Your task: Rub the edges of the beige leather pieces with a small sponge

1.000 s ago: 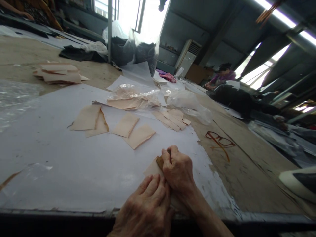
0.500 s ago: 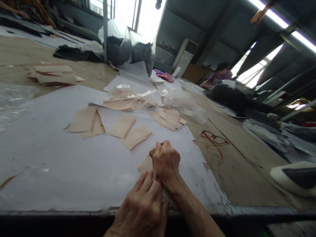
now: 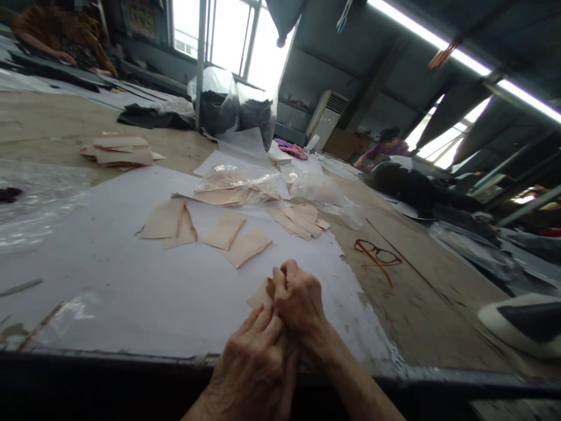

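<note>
Left hand [image 3: 249, 368] and right hand [image 3: 300, 307] closer together than a second ago, both closed, touching, gripping a pale tan patch [image 3: 258, 294] just above the white paper sheet [image 3: 87, 292]. One corner poking up-left; long axis hidden by the fingers. Ahead, more tan patches [image 3: 219, 196] inside a clear plastic bag [image 3: 258, 182]; farther off, dark material [image 3: 214, 108] in a second bag [image 3: 258, 111].

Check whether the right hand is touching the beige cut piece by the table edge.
Touching. The head view shows the fingers of the right hand against the edge of the beige cut piece, with no gap between them.
</note>
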{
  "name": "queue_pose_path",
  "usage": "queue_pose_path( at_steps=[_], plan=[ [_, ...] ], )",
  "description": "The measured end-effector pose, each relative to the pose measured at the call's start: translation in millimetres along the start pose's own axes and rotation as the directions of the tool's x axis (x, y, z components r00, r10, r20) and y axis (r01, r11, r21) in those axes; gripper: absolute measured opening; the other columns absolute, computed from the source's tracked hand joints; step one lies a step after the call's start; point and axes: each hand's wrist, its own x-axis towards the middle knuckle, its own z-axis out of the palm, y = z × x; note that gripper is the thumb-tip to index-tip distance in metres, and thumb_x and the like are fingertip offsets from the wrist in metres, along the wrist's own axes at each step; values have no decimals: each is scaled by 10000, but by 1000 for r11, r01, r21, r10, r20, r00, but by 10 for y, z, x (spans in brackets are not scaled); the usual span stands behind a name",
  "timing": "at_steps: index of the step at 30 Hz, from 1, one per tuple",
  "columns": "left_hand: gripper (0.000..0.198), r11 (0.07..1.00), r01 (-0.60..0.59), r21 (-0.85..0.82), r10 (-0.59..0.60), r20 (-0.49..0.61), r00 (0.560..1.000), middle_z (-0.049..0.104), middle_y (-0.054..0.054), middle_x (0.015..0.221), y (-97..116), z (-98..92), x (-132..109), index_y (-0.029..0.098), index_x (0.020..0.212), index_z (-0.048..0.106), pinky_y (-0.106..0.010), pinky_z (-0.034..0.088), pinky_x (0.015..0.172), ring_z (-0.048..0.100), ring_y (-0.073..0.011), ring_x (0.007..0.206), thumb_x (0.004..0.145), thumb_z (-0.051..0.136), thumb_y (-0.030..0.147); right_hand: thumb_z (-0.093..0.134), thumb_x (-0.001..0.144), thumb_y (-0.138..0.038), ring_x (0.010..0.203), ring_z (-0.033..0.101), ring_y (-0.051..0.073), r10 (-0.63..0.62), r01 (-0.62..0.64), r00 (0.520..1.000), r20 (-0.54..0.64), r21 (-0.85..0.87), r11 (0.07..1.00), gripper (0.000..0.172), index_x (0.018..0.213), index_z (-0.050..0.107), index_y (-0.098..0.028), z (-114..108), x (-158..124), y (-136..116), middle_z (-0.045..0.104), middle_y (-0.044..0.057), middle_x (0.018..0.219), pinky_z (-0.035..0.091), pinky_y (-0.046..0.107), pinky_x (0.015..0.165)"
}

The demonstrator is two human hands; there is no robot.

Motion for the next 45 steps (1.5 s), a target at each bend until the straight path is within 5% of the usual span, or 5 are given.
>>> queue_pose_path(
  at_steps=[15,23,29,35,45],
  plan=[
    [321,998,67,-10,-67,10,998,609,-86,990,4,-31,-38,109,1051,548,-387,473,871,538,-235,970,755,464,200,359,838,-256,577,589,182,462,-450,887,-7,215,867,301,695,582,-115,87,241,-81,639,123,652,365,241,498],
    [293,997,40,-62,-39,7,999,595,-73,1005,2,-33,-28,146,1014,559,-371,430,926,524,-216,993,736,467,166,407,838,-242,578,580,159,63,-63,998,9,-36,997,189,770,553,-143,25,-44,-53,631,58,661,323,233,514],
    [292,998,54,-26,-55,-42,998,614,-95,965,20,-18,-12,117,990,576,-376,483,851,562,-228,916,733,451,178,390,851,-230,579,591,180,188,-189,982,-18,-122,974,198,800,543,-116,218,171,-183,627,100,672,332,240,499],
    [341,997,63,41,-62,-27,998,609,-83,1028,21,-10,-58,111,1059,548,-381,477,869,541,-237,977,743,474,217,310,868,-327,553,561,149,409,-374,912,-41,331,866,340,716,556,-147,112,143,63,623,61,625,357,222,504],
    [262,997,71,-22,-71,-27,997,611,-83,950,5,-21,-5,130,967,581,-382,461,889,552,-228,942,744,454,184,389,849,-223,574,583,160,59,-58,998,3,-119,991,187,786,536,-126,138,27,-119,620,76,678,309,237,493]
  ],
)
